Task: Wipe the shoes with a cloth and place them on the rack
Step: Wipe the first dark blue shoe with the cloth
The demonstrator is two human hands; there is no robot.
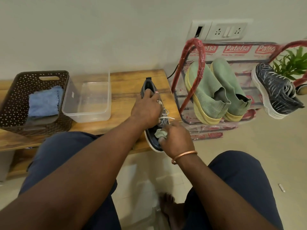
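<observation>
A dark blue lace-up shoe (148, 87) with a white sole lies on the wooden bench (126, 83), toe pointing toward me. My left hand (146, 108) grips its upper around the opening and laces. My right hand (177, 138) presses a small pale green cloth (160, 133) against the toe. To the right stands the red-framed shoe rack (196, 52). On it sit a pair of green slip-on shoes (214, 90) and the matching dark blue shoe (275, 90).
A brown perforated basket (20, 90) with a blue cloth (44, 102) inside stands at the bench's left end, beside a clear plastic tub (88, 100). A wall socket plate (222, 30) is above the rack. A green plant (294, 62) is at far right. My knees frame the tiled floor.
</observation>
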